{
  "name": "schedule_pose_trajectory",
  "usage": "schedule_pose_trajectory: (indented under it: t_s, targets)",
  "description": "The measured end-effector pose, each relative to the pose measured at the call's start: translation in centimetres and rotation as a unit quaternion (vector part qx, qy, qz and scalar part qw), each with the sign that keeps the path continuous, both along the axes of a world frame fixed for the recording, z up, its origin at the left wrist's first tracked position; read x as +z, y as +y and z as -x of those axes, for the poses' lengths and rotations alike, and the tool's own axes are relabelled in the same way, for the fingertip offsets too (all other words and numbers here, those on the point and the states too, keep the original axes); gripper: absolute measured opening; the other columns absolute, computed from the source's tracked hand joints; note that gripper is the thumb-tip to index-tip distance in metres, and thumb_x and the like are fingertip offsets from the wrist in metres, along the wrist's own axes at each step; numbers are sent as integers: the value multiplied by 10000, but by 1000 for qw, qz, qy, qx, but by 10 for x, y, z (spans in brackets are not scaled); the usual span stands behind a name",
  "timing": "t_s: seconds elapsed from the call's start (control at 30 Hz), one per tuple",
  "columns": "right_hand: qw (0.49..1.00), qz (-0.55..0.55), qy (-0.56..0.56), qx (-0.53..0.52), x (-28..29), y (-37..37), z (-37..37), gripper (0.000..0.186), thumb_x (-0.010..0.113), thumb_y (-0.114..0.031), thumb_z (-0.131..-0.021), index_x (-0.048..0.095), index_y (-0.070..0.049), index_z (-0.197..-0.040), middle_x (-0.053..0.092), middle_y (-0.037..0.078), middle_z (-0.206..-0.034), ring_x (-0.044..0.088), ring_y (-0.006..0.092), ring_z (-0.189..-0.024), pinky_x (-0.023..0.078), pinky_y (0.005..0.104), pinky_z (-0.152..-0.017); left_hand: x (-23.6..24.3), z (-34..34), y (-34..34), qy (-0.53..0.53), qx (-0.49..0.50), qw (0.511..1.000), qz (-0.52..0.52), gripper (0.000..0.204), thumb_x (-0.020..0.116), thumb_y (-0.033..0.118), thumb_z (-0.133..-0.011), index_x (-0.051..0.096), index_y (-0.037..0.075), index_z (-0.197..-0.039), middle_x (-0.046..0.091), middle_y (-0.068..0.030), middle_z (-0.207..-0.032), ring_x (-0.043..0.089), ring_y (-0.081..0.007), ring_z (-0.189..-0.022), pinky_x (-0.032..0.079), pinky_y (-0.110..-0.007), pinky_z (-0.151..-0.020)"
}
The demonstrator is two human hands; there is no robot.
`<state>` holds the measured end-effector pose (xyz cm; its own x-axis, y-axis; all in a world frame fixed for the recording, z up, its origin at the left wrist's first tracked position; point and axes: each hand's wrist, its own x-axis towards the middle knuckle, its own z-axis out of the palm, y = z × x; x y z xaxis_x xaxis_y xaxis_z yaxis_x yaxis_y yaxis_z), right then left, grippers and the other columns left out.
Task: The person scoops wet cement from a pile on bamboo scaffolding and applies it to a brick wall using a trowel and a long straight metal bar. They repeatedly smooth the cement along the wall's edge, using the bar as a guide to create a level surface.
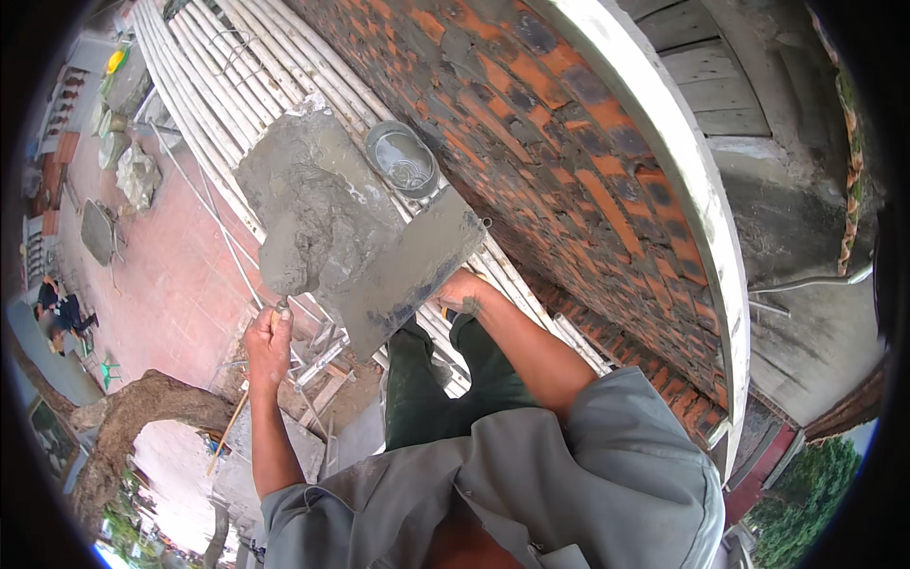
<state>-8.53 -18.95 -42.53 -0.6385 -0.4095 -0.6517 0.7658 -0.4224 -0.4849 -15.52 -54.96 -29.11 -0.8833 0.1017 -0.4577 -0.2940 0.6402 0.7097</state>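
Note:
My left hand [269, 343] is closed around the short handle of a trowel [289, 270], whose blade is coated in wet grey mortar and lies at the near edge of a mortar board [270, 156]. A rough heap of mortar [327, 213] covers much of that board. My right hand [459, 290] is closed at the underside of a rectangular plastering float [417, 261], its fingers partly hidden beneath. The float is tilted, smeared with mortar, and overlaps the board's near right side. Just beyond it stands a grey bucket [403, 159] with some liquid inside.
White scaffold poles [204, 71] form the platform under the board. A brick wall [531, 123] patched with mortar rises close on my right, with a pale curved edge [697, 190]. Far below left are a paved yard [161, 284], a wheelbarrow [98, 231] and a seated person [66, 318].

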Motion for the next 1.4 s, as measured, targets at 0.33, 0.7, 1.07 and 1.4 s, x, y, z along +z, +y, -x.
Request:
schedule_pose_trajectory:
  t_s: [0.33,0.7,1.07,1.4]
  targets:
    - [946,138,142,-257,31,-2,-21,337,677,-160,-947,669,-59,-1268,695,107,-1284,656,276,-1161,508,406,-1018,184,14,150,247,-360,883,171,263,783,162,-789,587,37,-912,561,-182,-835,616,-428,-747,478,-499,-625]
    - [766,424,107,-472,143,114,-119,379,493,-252,-1079,607,-23,-1359,655,170,-1342,660,296,-1178,551,471,-1002,302,36,276,318,-442,839,17,259,765,99,-831,520,17,-844,513,-112,-758,487,-258,-625,440,-366,-604]
    - [717,206,128,-654,115,172,-236,339,587,-285,-1022,623,-89,-1297,671,108,-1286,633,277,-1161,523,446,-1022,283,52,533,265,-573,775,13,427,796,335,-853,651,-28,-1026,668,-177,-835,612,-306,-771,504,-439,-759]
    - [719,81,72,-687,158,228,-220,400,595,217,-823,604,45,-1184,636,221,-1179,652,404,-1105,538,695,-992,258,43,583,164,-626,750,136,551,830,345,-801,682,22,-1222,732,-212,-1066,678,-362,-1003,515,-443,-912]
